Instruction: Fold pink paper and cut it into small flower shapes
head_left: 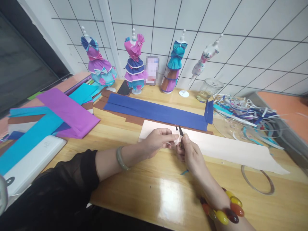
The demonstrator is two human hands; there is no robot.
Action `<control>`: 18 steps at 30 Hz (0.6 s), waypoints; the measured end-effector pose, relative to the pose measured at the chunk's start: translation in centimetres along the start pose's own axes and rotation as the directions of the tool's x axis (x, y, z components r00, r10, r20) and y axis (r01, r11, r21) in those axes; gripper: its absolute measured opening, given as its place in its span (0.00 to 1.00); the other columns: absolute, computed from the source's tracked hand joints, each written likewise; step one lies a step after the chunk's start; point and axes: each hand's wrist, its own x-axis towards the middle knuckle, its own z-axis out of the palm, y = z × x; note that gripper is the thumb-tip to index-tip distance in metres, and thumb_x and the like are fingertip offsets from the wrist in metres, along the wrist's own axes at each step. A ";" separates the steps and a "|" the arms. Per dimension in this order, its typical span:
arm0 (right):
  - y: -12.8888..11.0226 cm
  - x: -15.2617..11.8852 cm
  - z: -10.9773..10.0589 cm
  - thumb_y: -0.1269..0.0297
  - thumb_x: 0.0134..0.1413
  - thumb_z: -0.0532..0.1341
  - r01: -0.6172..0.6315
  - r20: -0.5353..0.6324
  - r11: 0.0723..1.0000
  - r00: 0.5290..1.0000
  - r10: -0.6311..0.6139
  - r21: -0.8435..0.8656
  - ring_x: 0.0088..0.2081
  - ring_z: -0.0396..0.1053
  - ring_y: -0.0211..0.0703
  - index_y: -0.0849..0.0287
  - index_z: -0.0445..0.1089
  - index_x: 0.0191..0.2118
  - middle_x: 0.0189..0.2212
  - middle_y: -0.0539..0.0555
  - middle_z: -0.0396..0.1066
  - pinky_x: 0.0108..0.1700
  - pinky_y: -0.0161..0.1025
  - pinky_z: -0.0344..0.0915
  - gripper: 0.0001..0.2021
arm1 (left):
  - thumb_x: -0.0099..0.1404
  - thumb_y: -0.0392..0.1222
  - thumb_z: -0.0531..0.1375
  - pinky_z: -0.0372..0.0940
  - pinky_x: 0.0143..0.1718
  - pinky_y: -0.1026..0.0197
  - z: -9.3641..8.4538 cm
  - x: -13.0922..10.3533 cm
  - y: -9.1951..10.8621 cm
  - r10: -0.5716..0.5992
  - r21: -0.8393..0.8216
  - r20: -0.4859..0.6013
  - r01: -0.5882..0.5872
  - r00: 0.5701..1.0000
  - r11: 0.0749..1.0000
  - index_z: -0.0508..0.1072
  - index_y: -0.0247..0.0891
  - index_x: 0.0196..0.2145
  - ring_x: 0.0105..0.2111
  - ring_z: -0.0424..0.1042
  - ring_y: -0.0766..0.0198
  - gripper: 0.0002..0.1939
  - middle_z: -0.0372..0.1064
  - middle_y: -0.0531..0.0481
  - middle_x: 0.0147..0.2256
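Observation:
Pinched between the thumb and fingers of my left hand [156,140] is a small pale piece of paper or cloth [177,140]. My right hand [192,154] is closed around small scissors [181,131], whose dark, pointed blades stick up with a gap between them, right beside the pale piece. My fingers hide the handles. Both hands meet above a long pale pink strip [231,150] lying on the wooden table [134,189]. Behind it a folded dark blue strip [156,111] lies over brown material [133,123].
Dress forms [134,69] in colourful outfits line the tiled wall, with a bare one [206,59] near a glass jar [209,89]. Ribbon scraps [247,110] heap at right, near a ring-shaped band [271,186]. Purple folded material [69,112] and a white power bank [39,160] lie left.

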 end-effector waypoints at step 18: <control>-0.4 -0.2 -0.1 0.44 0.58 0.45 -0.004 0.038 1.000 0.999 0.003 0.018 0.17 0.44 0.31 0.57 0.51 0.18 0.15 0.44 0.45 0.18 0.33 0.42 0.25 | 0.49 0.45 0.65 0.57 0.30 0.64 -0.3 0.2 0.4 0.051 0.129 0.026 -0.054 0.998 0.990 0.62 0.33 0.21 0.23 0.61 0.73 0.15 0.63 0.52 0.23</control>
